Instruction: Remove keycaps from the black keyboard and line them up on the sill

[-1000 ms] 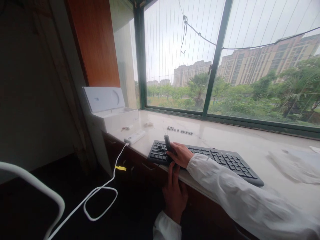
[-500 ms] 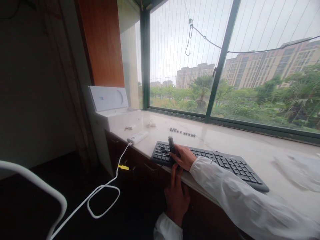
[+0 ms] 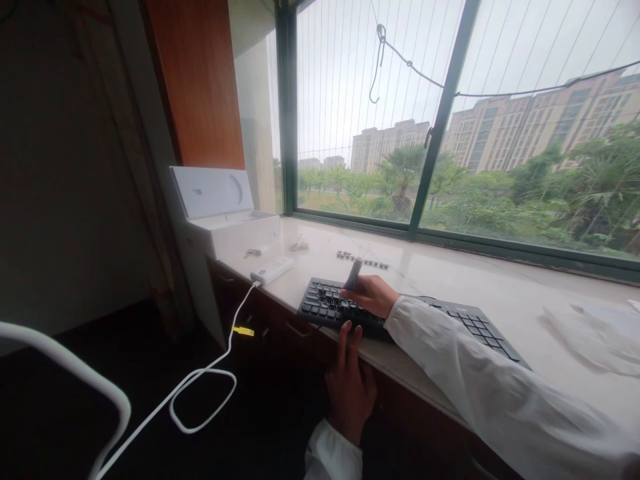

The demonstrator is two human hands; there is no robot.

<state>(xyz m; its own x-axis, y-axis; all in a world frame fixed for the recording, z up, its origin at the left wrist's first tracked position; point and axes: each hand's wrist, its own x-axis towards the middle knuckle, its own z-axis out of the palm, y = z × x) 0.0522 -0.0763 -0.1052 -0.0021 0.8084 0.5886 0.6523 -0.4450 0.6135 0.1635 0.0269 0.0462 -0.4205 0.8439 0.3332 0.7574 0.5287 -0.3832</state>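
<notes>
On the pale sill lies a black keyboard, its left part showing several sockets with no keycaps. My right hand is closed around a dark stick-shaped keyboard tool, tilted, with thin wire loops at its upper end like a keycap puller. The tool's lower end is hidden by my fingers, over the left-middle keys. From below, my left hand reaches up with two fingers stretched to the keyboard's front edge; its fingers are apart and hold nothing. Behind the keyboard, several loose keycaps lie in a row.
At the left stands an opened white box. Nearby are a white device with a white cable hanging off the sill, and small items. Crumpled clear plastic lies at the right. The window rises behind.
My right hand has moved a little right along the keyboard with the tool, which now leans further right. My left fingertips stay by the front edge. The view has shifted slightly.
</notes>
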